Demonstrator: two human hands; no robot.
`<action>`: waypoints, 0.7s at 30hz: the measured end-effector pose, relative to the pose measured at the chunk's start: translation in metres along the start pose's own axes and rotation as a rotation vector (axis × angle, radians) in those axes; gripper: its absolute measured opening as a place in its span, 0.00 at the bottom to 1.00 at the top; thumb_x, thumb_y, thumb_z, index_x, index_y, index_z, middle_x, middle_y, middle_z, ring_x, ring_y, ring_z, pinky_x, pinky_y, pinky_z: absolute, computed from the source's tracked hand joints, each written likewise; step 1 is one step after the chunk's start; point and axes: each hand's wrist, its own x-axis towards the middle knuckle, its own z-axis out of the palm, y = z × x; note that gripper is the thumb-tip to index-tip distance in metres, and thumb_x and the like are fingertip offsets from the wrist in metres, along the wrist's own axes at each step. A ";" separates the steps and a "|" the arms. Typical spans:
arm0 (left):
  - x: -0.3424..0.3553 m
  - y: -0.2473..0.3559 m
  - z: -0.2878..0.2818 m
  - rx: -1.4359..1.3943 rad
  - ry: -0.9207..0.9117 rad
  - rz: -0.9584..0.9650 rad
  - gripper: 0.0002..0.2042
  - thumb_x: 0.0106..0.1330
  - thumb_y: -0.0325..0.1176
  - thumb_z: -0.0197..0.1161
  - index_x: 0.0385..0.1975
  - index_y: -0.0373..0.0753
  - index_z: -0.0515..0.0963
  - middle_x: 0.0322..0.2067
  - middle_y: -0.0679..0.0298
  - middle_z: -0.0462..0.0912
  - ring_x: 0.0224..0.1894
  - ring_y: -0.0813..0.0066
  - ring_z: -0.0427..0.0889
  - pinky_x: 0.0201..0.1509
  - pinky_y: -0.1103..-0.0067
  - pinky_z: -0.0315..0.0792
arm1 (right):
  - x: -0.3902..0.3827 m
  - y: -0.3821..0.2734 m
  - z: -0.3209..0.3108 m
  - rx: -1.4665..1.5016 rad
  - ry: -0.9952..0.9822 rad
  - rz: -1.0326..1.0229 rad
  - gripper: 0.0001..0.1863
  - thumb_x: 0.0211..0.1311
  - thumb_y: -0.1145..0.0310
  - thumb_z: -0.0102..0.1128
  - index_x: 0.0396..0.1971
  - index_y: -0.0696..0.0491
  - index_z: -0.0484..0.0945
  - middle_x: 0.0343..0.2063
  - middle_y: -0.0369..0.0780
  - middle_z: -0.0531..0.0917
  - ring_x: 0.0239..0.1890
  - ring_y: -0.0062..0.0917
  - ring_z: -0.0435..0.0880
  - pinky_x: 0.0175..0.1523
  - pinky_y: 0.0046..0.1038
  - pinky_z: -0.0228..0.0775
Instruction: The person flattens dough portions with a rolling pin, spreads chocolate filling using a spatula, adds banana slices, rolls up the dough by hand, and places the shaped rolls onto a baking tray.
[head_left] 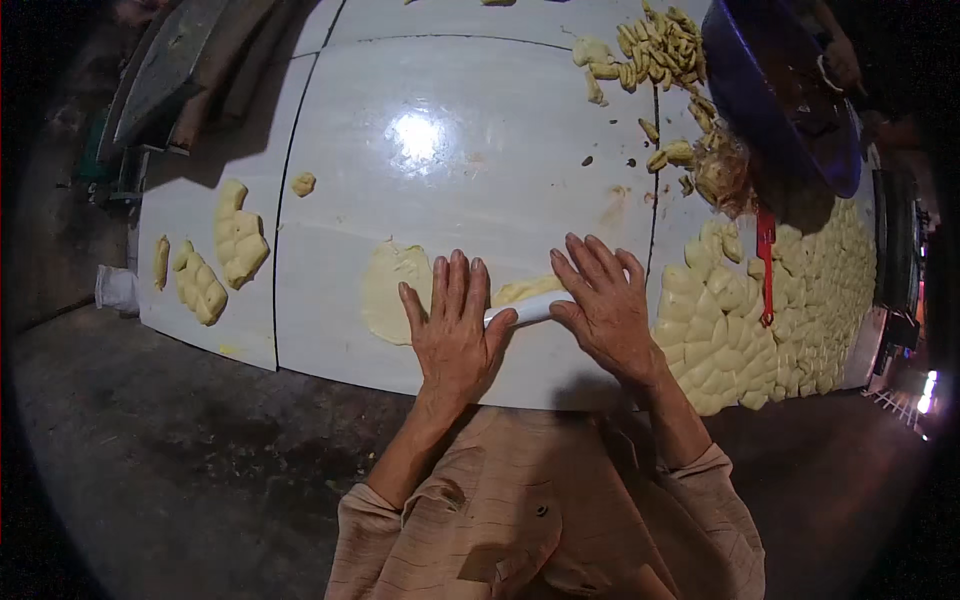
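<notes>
A short white rolling pin (pixel 535 307) lies on the white tabletop between my hands. My left hand (pixel 450 325) is flat, fingers stretched forward, its thumb touching the pin's left end. Those fingers overlap the right edge of a thin, round, pale-yellow dough sheet (pixel 385 295). Over the pin's right end rests my right hand (pixel 612 315), its fingers extended and slightly apart; the palm hides that end. A small strip of dough (pixel 525 289) shows just beyond the pin, partly covered by it.
Many dough pieces (pixel 715 330) cover the right side, a red knife-like tool (pixel 766 265) among them. Beyond stand a purple basin (pixel 770 90), a clear plastic bag (pixel 722 175) and a heap of shaped pieces (pixel 660 50). Dough clusters (pixel 240 235) lie at left, near a ball (pixel 304 183).
</notes>
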 end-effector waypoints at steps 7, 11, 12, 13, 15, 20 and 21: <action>0.005 -0.015 -0.010 -0.122 -0.025 0.172 0.35 0.66 0.57 0.64 0.70 0.47 0.69 0.72 0.51 0.63 0.76 0.50 0.58 0.76 0.39 0.36 | -0.018 0.029 0.017 0.133 0.033 -0.101 0.27 0.52 0.52 0.73 0.54 0.42 0.81 0.45 0.36 0.82 0.47 0.32 0.82 0.52 0.41 0.68; 0.003 -0.019 -0.018 -0.118 -0.025 0.245 0.26 0.64 0.50 0.70 0.60 0.48 0.79 0.67 0.58 0.72 0.73 0.57 0.65 0.77 0.41 0.42 | -0.022 0.038 0.014 0.140 -0.024 -0.145 0.23 0.51 0.55 0.74 0.48 0.41 0.82 0.41 0.32 0.83 0.42 0.28 0.83 0.49 0.36 0.69; 0.005 -0.018 -0.023 -0.159 -0.019 0.260 0.22 0.64 0.47 0.71 0.56 0.48 0.82 0.64 0.58 0.75 0.71 0.57 0.68 0.76 0.42 0.44 | -0.021 0.038 0.009 0.170 -0.061 -0.144 0.23 0.51 0.55 0.75 0.48 0.41 0.82 0.41 0.32 0.83 0.42 0.28 0.83 0.49 0.36 0.69; 0.005 -0.013 -0.030 -0.148 0.002 0.250 0.18 0.63 0.44 0.73 0.51 0.46 0.84 0.61 0.60 0.79 0.68 0.59 0.73 0.76 0.42 0.47 | -0.020 0.039 0.004 0.172 -0.059 -0.144 0.23 0.51 0.55 0.75 0.48 0.41 0.82 0.41 0.32 0.83 0.42 0.28 0.83 0.49 0.36 0.69; 0.007 -0.008 -0.037 -0.148 0.029 0.255 0.19 0.63 0.44 0.73 0.51 0.46 0.84 0.61 0.60 0.79 0.68 0.59 0.73 0.76 0.42 0.47 | -0.019 0.039 -0.004 0.199 -0.026 -0.163 0.24 0.53 0.55 0.73 0.51 0.42 0.82 0.40 0.33 0.84 0.42 0.29 0.83 0.48 0.36 0.70; 0.008 -0.008 -0.017 -0.041 -0.013 0.151 0.28 0.68 0.49 0.66 0.65 0.43 0.75 0.65 0.58 0.75 0.72 0.58 0.68 0.74 0.40 0.47 | -0.006 0.029 -0.003 0.113 0.012 -0.146 0.26 0.57 0.56 0.71 0.56 0.44 0.80 0.49 0.37 0.82 0.52 0.34 0.79 0.56 0.42 0.67; 0.008 -0.009 -0.013 0.000 0.002 0.159 0.31 0.70 0.50 0.62 0.70 0.42 0.70 0.68 0.56 0.73 0.74 0.58 0.63 0.74 0.39 0.45 | -0.003 0.022 -0.004 0.057 0.028 -0.097 0.26 0.58 0.56 0.69 0.58 0.44 0.79 0.54 0.40 0.81 0.56 0.37 0.77 0.60 0.46 0.64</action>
